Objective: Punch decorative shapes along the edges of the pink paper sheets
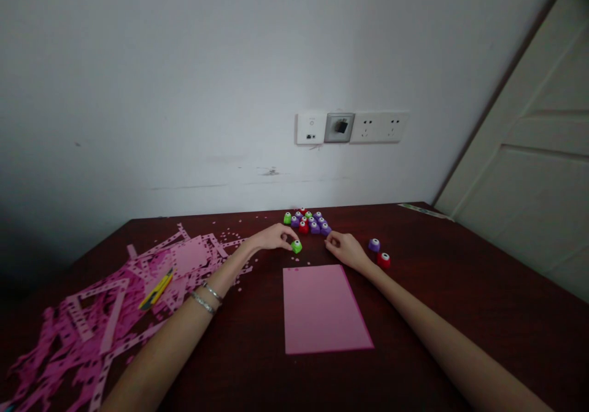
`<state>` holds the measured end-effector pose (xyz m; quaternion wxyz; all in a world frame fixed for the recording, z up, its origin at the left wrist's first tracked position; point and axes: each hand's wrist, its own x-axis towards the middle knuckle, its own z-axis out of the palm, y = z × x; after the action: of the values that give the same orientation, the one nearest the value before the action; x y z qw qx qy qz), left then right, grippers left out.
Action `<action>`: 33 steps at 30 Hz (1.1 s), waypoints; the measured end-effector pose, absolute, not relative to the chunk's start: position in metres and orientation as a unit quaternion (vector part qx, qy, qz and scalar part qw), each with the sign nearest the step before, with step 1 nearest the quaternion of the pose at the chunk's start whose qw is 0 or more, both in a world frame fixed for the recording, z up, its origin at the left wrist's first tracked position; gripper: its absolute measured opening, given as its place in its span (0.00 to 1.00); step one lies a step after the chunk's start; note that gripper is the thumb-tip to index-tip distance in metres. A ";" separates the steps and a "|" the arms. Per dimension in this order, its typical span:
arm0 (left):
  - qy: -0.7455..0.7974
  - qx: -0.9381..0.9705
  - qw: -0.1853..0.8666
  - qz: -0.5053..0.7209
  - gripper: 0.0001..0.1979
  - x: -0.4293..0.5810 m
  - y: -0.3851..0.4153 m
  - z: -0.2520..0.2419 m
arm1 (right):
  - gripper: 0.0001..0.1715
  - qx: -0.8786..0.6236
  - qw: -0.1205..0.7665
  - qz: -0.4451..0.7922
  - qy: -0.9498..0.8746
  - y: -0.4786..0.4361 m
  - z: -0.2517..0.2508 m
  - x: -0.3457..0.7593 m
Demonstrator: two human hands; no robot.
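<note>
My left hand (272, 236), with bracelets on its wrist, pinches a small green craft punch (297, 247) between thumb and fingertips, just beyond the sheet. To the right, my right hand (346, 249) is closed with the fingers curled together; whatever may be in them is too small to see. It is close to a purple craft punch (326, 230) at the edge of a cluster of several green, purple and red ones. A stack of pink paper (324, 314) lies in front of both hands, with a few tiny punched bits at its far left corner.
Punched pink paper scraps (115, 308) cover the left side, with a yellow utility knife (157, 289) on top. Another purple punch (374, 244) and a red punch (383, 260) stand by my right forearm. A wall with sockets (380, 127) bounds the dark table (437, 277).
</note>
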<state>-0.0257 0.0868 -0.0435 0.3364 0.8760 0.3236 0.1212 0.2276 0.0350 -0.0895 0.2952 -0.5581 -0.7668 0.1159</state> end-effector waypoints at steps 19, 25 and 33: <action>0.288 0.880 0.364 0.105 0.22 -0.012 0.089 -0.062 | 0.09 -0.557 0.298 0.114 -0.767 0.034 -0.089 0.227; 0.305 0.875 0.361 0.105 0.23 -0.011 0.082 -0.059 | 0.09 -0.556 0.301 0.116 -0.766 0.034 -0.089 0.227; 0.316 0.865 0.372 0.121 0.21 -0.013 0.071 -0.053 | 0.10 -0.561 0.298 0.123 -0.763 0.033 -0.087 0.227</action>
<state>-0.0134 0.0714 -0.0532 0.3718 0.8646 0.3157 0.1210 0.2271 0.0328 -0.0872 0.2979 -0.5606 -0.7628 0.1229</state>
